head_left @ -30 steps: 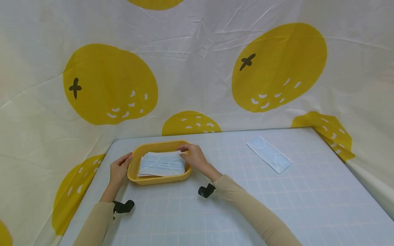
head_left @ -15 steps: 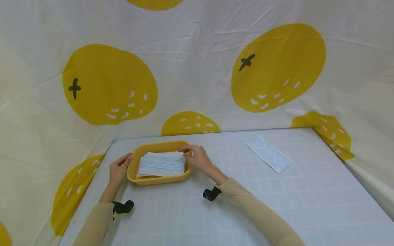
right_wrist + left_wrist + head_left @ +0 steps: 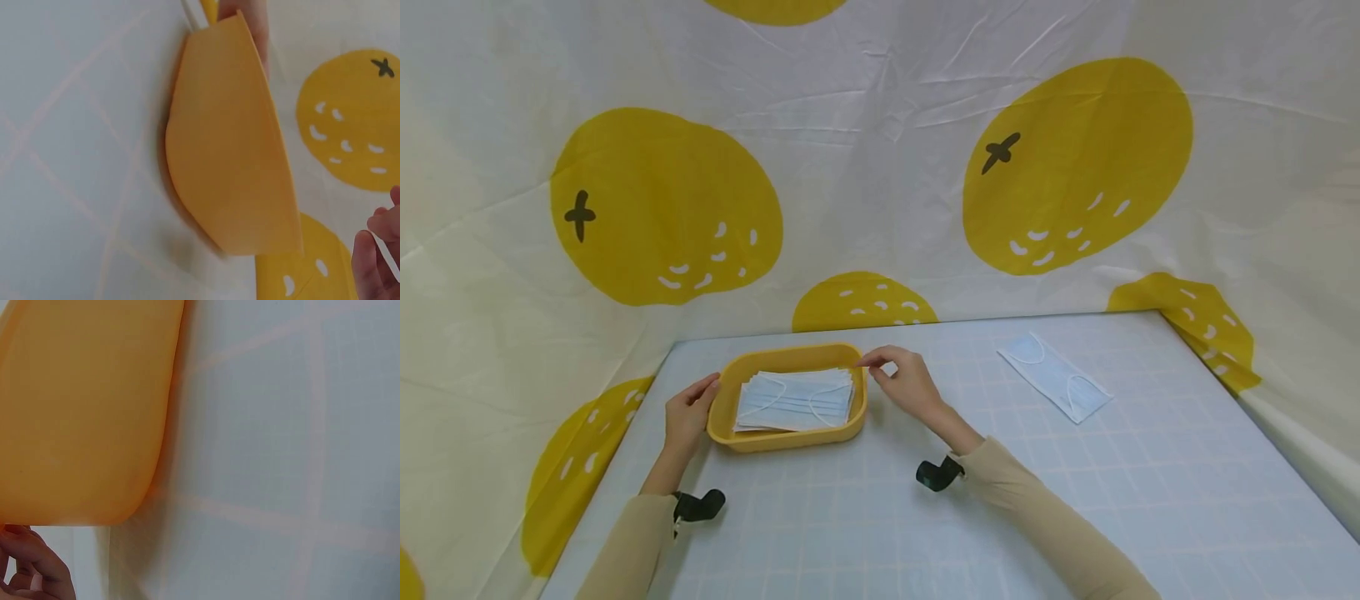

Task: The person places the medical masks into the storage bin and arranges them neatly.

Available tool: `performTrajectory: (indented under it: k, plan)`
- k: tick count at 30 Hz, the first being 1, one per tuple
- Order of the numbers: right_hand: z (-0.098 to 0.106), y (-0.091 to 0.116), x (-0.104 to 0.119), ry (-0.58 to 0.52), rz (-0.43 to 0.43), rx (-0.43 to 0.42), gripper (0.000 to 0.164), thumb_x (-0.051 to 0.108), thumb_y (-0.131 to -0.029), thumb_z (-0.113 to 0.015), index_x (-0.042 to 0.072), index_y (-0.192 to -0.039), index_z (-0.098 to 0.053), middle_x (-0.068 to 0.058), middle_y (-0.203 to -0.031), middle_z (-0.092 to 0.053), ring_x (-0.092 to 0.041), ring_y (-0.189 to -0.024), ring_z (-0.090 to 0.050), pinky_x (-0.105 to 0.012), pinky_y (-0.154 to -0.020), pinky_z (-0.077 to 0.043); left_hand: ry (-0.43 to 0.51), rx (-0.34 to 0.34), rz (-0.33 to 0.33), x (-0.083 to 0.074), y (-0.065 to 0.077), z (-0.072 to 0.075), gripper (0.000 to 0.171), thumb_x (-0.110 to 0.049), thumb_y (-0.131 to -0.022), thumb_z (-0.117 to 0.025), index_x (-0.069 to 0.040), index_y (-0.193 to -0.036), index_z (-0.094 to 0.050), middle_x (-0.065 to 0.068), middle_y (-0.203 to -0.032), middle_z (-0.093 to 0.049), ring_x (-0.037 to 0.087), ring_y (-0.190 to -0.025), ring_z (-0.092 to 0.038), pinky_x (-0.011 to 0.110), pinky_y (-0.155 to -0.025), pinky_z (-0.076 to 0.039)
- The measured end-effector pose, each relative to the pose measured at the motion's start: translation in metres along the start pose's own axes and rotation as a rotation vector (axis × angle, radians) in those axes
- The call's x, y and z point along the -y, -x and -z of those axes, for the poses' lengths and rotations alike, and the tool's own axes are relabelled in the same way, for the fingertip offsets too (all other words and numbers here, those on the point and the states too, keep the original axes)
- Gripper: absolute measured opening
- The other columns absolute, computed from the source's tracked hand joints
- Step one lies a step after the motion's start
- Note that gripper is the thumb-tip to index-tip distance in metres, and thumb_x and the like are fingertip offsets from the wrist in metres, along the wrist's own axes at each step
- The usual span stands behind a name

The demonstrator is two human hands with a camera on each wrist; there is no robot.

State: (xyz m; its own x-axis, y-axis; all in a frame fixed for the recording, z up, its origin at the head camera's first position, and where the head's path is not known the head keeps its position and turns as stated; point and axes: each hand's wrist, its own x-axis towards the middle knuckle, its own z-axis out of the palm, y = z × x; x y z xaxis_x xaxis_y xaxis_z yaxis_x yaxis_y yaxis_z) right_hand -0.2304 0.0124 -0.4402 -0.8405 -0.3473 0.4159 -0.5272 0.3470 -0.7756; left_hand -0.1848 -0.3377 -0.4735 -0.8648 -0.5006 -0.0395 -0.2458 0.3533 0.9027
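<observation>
A yellow oval tray (image 3: 752,443) stands on the table at the left, holding a stack of pale blue face masks (image 3: 793,400) with white ear loops. My left hand (image 3: 687,417) grips the tray's left end, fingertips and thumb at its rim; the left wrist view shows the fingers (image 3: 37,559) bent beside the tray wall (image 3: 87,412). Over the tray's right end, my right hand (image 3: 910,383) has its index fingertip overlapping the rim in the head view. In the right wrist view this hand (image 3: 381,250) appears apart from the tray (image 3: 231,144), with nothing seen held.
One more face mask (image 3: 1056,377) lies flat on the table at the back right, its two ear loops showing. The table (image 3: 865,533) has a pale blue gridded cover. Behind it hangs a white curtain (image 3: 865,167) with large yellow fruit prints.
My right hand has drawn back to the right, from over the mask stack to the tray's right rim. The left hand, tray and loose mask stay in place.
</observation>
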Motion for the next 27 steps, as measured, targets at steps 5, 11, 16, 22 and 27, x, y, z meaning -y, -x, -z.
performTrajectory:
  k: [5, 11, 16, 22, 27]
  plan:
    - [0.01, 0.004, -0.005, -0.032, -0.016, -0.01, 0.017, 0.0, -0.089, -0.063, 0.009, -0.1, -0.072, -0.005, -0.101, -0.071, -0.017, -0.089, -0.065, -0.019, -0.065, -0.054, -0.005, -0.003, -0.004, 0.001, 0.0, 0.001, 0.05, -0.041, -0.098, -0.05, -0.009, -0.136, -0.055, 0.014, -0.137, -0.054, -0.009, -0.09, -0.048, 0.002, -0.069, -0.044]
    - [0.025, 0.011, -0.012, -0.005, -0.018, -0.028, 0.017, 0.001, -0.089, -0.064, 0.011, -0.099, -0.073, -0.004, -0.101, -0.071, -0.017, -0.092, -0.064, -0.02, -0.069, -0.054, -0.002, -0.005, -0.02, 0.002, -0.001, 0.001, 0.049, -0.04, -0.098, -0.051, -0.008, -0.135, -0.056, 0.014, -0.136, -0.054, -0.012, -0.085, -0.048, 0.003, -0.069, -0.045]
    - [0.04, 0.016, -0.023, 0.027, -0.018, -0.056, 0.016, 0.002, -0.089, -0.065, 0.011, -0.099, -0.073, -0.004, -0.101, -0.072, -0.018, -0.092, -0.064, -0.021, -0.069, -0.055, -0.003, -0.006, -0.018, 0.002, -0.001, 0.0, 0.049, -0.041, -0.098, -0.051, -0.008, -0.135, -0.056, 0.014, -0.135, -0.055, -0.011, -0.085, -0.048, 0.003, -0.068, -0.045]
    - [0.058, 0.022, -0.036, 0.037, -0.013, -0.107, 0.016, 0.001, -0.088, -0.065, 0.01, -0.099, -0.073, -0.006, -0.1, -0.072, -0.019, -0.091, -0.064, -0.021, -0.066, -0.055, -0.007, -0.004, -0.011, 0.002, -0.001, 0.0, 0.052, -0.043, -0.098, -0.05, -0.008, -0.135, -0.055, 0.015, -0.138, -0.054, -0.01, -0.089, -0.048, 0.001, -0.07, -0.043]
    - [0.073, 0.028, -0.046, 0.056, -0.03, -0.141, 0.016, 0.0, -0.087, -0.065, 0.009, -0.099, -0.073, -0.007, -0.1, -0.072, -0.02, -0.09, -0.064, -0.021, -0.066, -0.054, -0.006, -0.004, -0.001, 0.002, 0.0, 0.0, 0.052, -0.043, -0.098, -0.05, -0.008, -0.135, -0.055, 0.014, -0.137, -0.054, -0.01, -0.087, -0.048, 0.003, -0.068, -0.044]
